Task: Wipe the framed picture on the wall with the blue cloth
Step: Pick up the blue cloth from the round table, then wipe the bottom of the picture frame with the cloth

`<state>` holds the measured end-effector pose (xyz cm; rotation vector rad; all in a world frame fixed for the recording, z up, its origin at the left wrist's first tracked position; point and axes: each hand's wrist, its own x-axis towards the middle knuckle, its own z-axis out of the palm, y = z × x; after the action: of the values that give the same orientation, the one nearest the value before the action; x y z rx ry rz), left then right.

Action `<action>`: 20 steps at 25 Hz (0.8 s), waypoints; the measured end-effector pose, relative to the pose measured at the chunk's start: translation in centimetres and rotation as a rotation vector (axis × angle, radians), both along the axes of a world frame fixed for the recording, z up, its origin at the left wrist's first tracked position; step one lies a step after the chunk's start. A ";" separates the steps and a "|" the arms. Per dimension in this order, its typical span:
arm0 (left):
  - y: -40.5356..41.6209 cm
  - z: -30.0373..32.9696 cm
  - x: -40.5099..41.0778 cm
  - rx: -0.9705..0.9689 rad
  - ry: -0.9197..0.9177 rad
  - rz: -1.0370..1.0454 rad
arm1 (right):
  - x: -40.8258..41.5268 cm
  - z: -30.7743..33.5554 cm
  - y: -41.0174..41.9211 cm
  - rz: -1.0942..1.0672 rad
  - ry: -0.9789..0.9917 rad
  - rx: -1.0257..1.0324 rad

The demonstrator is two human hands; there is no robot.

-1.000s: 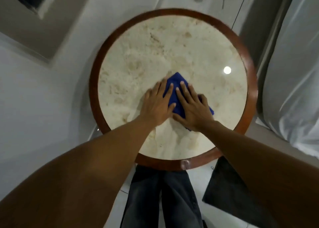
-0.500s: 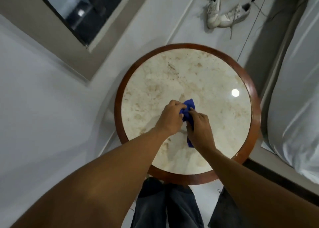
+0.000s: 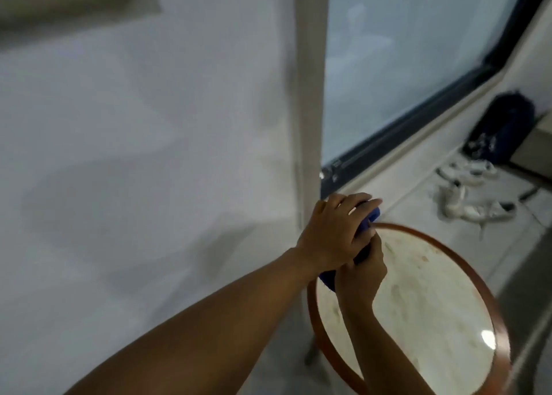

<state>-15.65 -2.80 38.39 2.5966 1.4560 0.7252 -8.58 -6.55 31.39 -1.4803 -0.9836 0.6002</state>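
Note:
The blue cloth [image 3: 368, 219] is bunched between both hands, lifted above the far-left rim of the round table [image 3: 466, 254]. My left hand [image 3: 334, 230] wraps over its top. My right hand [image 3: 360, 275] grips it from below, partly behind the left hand. Only small blue patches show. A blurred corner of the framed picture [image 3: 74, 3] hangs on the white wall at the top left, well above and left of my hands.
A large window [image 3: 412, 65] with a pale frame post stands right of the wall. White shoes [image 3: 466, 197] and a dark bag [image 3: 501, 125] lie on the floor beyond the marble-topped table. A black cable runs near the shoes.
Both hands gathered the cloth off the tabletop and raised it. My view swung up and left, bringing the wall, window and picture corner into sight.

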 end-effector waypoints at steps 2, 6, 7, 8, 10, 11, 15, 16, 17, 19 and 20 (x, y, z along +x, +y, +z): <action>-2.9 5.2 -6.5 0.124 0.009 0.034 | -5.3 5.4 -1.0 0.048 0.060 0.091; -10.0 15.7 -20.8 0.362 0.144 0.160 | -15.8 15.1 -4.2 0.059 0.186 0.285; -11.9 19.0 -24.7 0.470 0.190 0.234 | -18.4 17.7 -5.0 0.072 0.238 0.328; -13.4 22.3 -28.0 0.582 0.230 0.306 | -20.2 20.0 -5.4 0.086 0.303 0.355; -16.4 28.9 -34.0 0.770 0.286 0.472 | -23.4 24.8 -6.1 0.107 0.421 0.409; -17.8 31.9 -36.5 0.857 0.316 0.553 | -24.8 27.1 -6.5 0.111 0.478 0.428; -20.1 40.3 -42.5 1.028 0.436 0.796 | -28.1 34.1 -6.8 0.163 0.663 0.435; -20.1 41.6 -43.3 1.019 0.470 0.839 | -28.6 35.4 -6.5 0.178 0.689 0.414; -20.0 42.5 -44.0 0.997 0.497 0.870 | -29.1 36.5 -6.0 0.191 0.726 0.385; -19.5 43.5 -45.0 0.961 0.534 0.891 | -29.8 38.2 -4.7 0.214 0.808 0.316; -19.2 43.7 -45.3 0.956 0.544 0.900 | -30.1 39.0 -4.0 0.224 0.837 0.277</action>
<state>-60.92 -21.98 82.06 2.7210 3.2106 1.0028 -38.65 -10.50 70.35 -0.7458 -0.5309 1.0807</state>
